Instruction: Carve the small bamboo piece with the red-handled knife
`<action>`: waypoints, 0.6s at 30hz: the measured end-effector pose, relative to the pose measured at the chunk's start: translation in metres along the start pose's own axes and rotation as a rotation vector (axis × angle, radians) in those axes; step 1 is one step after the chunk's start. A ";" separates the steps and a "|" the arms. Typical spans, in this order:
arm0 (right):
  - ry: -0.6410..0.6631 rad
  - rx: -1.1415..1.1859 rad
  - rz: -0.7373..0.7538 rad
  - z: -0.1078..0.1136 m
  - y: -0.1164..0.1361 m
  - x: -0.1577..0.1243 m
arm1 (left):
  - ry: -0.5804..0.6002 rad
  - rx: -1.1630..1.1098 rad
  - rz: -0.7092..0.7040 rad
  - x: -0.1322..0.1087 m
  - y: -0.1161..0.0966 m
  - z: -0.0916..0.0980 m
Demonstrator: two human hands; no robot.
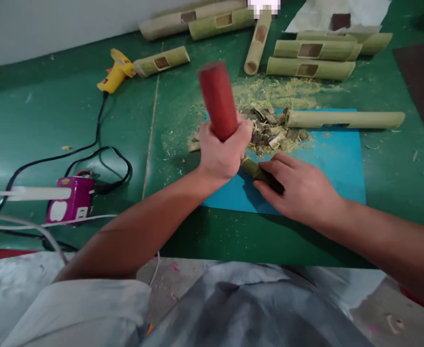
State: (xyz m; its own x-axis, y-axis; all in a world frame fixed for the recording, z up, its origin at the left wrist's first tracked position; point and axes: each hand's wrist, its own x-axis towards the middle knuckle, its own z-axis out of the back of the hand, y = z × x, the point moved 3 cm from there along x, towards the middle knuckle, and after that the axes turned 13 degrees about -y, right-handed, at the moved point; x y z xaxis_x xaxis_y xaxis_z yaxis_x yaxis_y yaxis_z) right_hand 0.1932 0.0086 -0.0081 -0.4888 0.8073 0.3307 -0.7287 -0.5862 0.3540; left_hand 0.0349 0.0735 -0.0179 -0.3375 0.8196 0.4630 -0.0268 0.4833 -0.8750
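My left hand [222, 152] is wrapped round a thick red handle [218, 99], which rises upright from the fist; whatever is at its lower end is hidden. My right hand [302, 185] grips a short green bamboo piece [252, 167] between thumb and fingers. The piece slants over a blue sheet [345, 168], and its far end reaches the underside of my left hand. Just beyond both hands lies a pile of bark chips and shavings [269, 132]. A pale bamboo tube [371, 119] rests across the sheet's far edge, right of the pile.
Several bamboo tubes with cut windows [327, 68] line the back of the green table [183, 231]. A yellow glue gun [116, 72] lies at the back left, its black cord running to a purple power adapter [75, 200]. A dark mat [421, 82] is at the right.
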 end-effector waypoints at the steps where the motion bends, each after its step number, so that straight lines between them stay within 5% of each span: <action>1: 0.000 -0.008 -0.001 0.000 -0.001 0.000 | -0.033 -0.025 -0.004 0.000 0.002 0.000; 8: 0.015 -0.079 0.025 0.002 0.003 -0.001 | 0.034 -0.111 -0.033 0.002 0.007 -0.003; 18: -0.148 -0.092 0.185 0.010 -0.017 0.000 | 0.130 -0.114 -0.102 0.003 -0.007 0.007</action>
State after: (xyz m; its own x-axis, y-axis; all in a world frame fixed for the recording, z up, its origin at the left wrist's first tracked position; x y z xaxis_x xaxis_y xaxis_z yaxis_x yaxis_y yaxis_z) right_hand 0.2102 0.0177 -0.0055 -0.5470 0.6640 0.5098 -0.6773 -0.7089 0.1966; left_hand 0.0272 0.0702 -0.0113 -0.2141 0.7936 0.5695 0.0549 0.5919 -0.8041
